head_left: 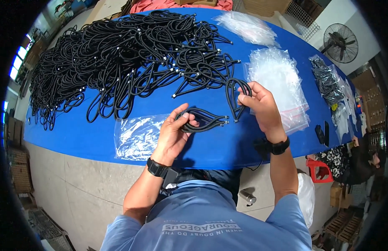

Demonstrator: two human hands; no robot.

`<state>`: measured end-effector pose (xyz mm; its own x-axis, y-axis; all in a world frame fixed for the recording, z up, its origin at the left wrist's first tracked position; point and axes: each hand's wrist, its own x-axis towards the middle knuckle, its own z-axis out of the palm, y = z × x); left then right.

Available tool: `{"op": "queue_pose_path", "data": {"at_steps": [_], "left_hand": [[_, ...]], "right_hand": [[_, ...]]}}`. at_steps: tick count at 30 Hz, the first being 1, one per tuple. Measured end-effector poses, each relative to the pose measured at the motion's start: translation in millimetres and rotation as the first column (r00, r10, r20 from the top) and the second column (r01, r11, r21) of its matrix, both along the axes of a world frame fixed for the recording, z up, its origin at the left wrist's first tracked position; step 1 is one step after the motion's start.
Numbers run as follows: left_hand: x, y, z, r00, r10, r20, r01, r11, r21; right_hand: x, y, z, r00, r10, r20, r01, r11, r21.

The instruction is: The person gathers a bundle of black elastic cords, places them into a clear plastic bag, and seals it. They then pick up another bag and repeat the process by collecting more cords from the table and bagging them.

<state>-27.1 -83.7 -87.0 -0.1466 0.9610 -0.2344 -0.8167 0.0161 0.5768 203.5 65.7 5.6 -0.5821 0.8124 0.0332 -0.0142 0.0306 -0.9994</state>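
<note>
My left hand [177, 127] is closed around a bundle of black looped cords [204, 119], whose metal-tipped ends point right. Just right of it, my right hand [260, 102] pinches another black cord loop [235, 98] with its tipped end hanging down. The two sets of cord ends lie close together in the view; whether they touch I cannot tell. Under and beside my left wrist lies a clear plastic bag [136, 138], flat on the blue table [87, 140]. A large heap of black cords [114, 58] covers the table's far left and middle.
Beyond my right hand lies a stack of clear bags [273, 77], with another bag pile [246, 28] farther back. At the right are bagged black cords [326, 81] and a small black object [322, 134]. A fan [340, 43] stands past the table; a metal bottle [247, 196] is on the floor.
</note>
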Motion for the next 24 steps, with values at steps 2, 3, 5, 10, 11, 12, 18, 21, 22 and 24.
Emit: {"op": "queue_pose_path", "data": {"at_steps": [2,3,5,10,11,12,18,21,22,24], "left_hand": [[-5.9,-2.3,-11.8,0.997,0.014,0.07,-0.013,1.0,-0.014],[-7.4,-5.1,-16.0,0.997,-0.004,0.072,0.003,1.0,0.007],[-11.9,-11.5,-20.4,0.997,-0.027,0.073,0.023,0.998,0.054],[1.3,-13.6,8.3,0.974,0.007,0.227,-0.003,1.0,-0.017],[1.5,-15.8,7.0,0.971,-0.013,0.24,0.007,1.0,0.026],[1.3,-17.7,5.6,0.967,-0.037,0.252,0.02,0.997,0.071],[0.8,-19.1,7.2,0.982,-0.076,0.172,0.057,0.992,0.115],[3.2,-17.7,19.1,0.974,-0.134,0.185,0.108,0.983,0.148],[4.3,-17.1,18.7,0.973,-0.133,0.187,0.105,0.983,0.149],[5.2,-16.1,17.0,0.969,-0.152,0.196,0.117,0.976,0.182]], "right_hand": [[-9.6,-12.5,2.9,0.997,-0.03,0.068,0.026,0.997,0.066],[-18.1,-22.0,-0.2,0.986,-0.013,0.164,-0.027,0.97,0.241],[-38.2,-41.3,-6.7,0.937,-0.019,0.349,-0.187,0.816,0.547],[-55.0,-69.3,-51.1,0.934,0.063,0.352,-0.325,0.559,0.763],[-54.0,-71.1,-52.9,0.935,0.076,0.348,-0.322,0.594,0.737],[-53.8,-72.2,-54.0,0.935,0.085,0.345,-0.319,0.627,0.71],[-43.7,-67.9,-42.1,0.925,0.082,0.372,-0.299,0.762,0.574],[-39.2,-65.2,-37.0,0.924,0.075,0.375,-0.26,0.843,0.472],[-38.7,-65.6,-34.8,0.929,0.07,0.364,-0.234,0.872,0.429],[-39.4,-66.5,-31.4,0.94,0.06,0.337,-0.181,0.923,0.34]]}}
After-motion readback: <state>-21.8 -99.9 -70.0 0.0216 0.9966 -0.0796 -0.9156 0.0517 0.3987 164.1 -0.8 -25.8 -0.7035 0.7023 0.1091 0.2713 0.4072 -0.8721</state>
